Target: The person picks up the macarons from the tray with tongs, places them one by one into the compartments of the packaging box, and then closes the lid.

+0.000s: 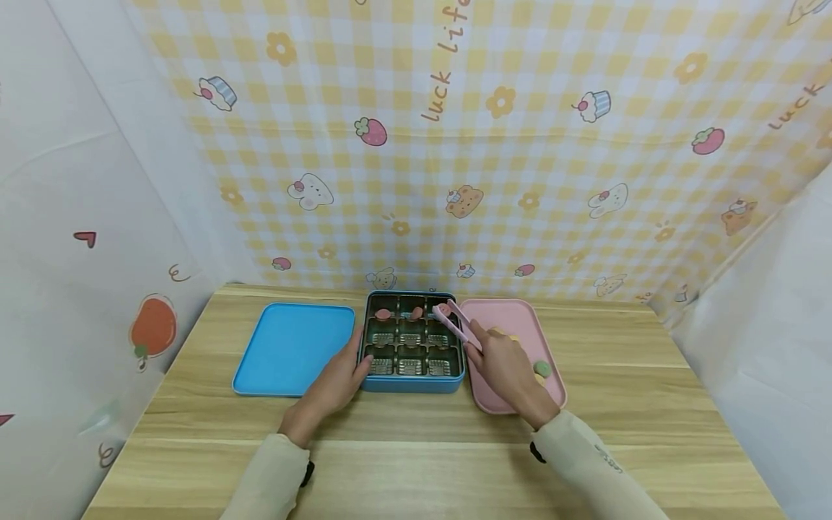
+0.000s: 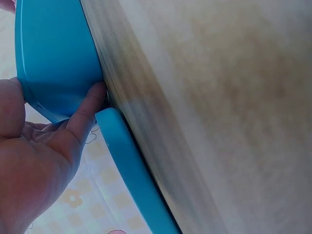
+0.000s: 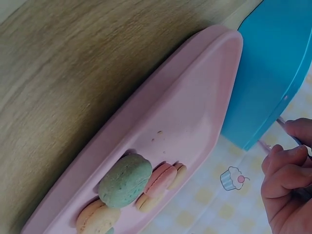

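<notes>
A blue tin box (image 1: 412, 385) with a gold divided insert (image 1: 411, 339) stands in the middle of the table. My left hand (image 1: 334, 379) holds its left side, the thumb at the rim and the fingers along the wall. My right hand (image 1: 505, 361) grips pink tongs (image 1: 458, 328), whose tips are at a pink macaron (image 1: 445, 309) over the back right compartment. Two more pink macarons, one on the left (image 1: 383, 315) and one in the middle (image 1: 417, 313), sit in the back row. In the right wrist view the fingers (image 3: 287, 178) are curled around the tong handles.
Right of the box lies a pink tray (image 1: 484, 390) with several macarons, among them a green one (image 3: 126, 180), a pink one (image 3: 161, 179) and a cream one (image 3: 100, 218). A blue lid (image 1: 292, 347) lies at left. Behind the table hangs a yellow checked cloth (image 1: 416, 180).
</notes>
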Tool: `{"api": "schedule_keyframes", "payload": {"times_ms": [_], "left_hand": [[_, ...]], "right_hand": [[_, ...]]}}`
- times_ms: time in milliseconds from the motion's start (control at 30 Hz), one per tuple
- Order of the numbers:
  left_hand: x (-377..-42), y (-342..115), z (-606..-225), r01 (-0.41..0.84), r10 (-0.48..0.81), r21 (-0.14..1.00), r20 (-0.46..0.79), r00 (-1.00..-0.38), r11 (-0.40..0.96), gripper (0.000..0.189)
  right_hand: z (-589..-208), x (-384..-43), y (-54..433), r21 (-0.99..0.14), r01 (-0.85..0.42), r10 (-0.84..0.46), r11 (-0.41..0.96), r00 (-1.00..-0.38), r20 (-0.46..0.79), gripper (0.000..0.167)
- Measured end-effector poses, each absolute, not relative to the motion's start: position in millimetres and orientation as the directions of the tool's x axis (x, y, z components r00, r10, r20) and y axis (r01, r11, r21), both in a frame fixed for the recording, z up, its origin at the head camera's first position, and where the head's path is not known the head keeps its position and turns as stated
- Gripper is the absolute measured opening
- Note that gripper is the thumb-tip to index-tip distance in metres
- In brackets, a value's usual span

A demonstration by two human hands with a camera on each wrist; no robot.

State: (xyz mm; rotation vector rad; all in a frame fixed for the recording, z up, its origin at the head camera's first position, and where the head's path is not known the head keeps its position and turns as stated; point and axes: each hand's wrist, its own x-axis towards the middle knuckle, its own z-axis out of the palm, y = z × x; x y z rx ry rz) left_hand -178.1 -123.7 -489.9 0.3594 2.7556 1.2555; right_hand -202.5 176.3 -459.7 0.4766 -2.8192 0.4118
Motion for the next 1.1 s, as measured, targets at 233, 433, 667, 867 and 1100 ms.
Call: {"api": "schedule_keyframes", "payload": {"times_ms": [233, 433, 667, 867, 1100], "left_hand": [[-178.3, -123.4, -489.7, 0.168, 0.25, 0.75, 0.003, -0.968, 0.64, 0.066], [-178.5, -123.8, -491.8, 0.186, 0.252, 0.75, 0.026, -0.967, 0.634, 0.065], [-179.2, -123.9, -492.9, 0.19, 0.254, 0.756, 0.033, -0.967, 0.626, 0.065], [-179.5, -124.2, -493.8, 0.186, 0.252, 0.75, 0.027, -0.967, 0.635, 0.066], [-181.2, -123.1, -494.0, 0.184, 0.248, 0.766, 0.033, -0.968, 0.615, 0.065]], "right_hand": [[-459.1, -202.1, 174.4, -0.223, -0.347, -0.279, 0.911, -0.916, 0.287, 0.04], [-459.8, -202.4, 173.7, -0.218, -0.343, -0.274, 0.914, -0.916, 0.294, 0.04], [-461.8, -203.5, 174.1, -0.213, -0.337, -0.268, 0.917, -0.917, 0.295, 0.04], [-461.1, -203.1, 175.0, -0.227, -0.335, -0.265, 0.915, -0.92, 0.289, 0.041], [-460.9, -201.9, 179.2, -0.261, -0.343, -0.265, 0.902, -0.919, 0.293, 0.041]]}}
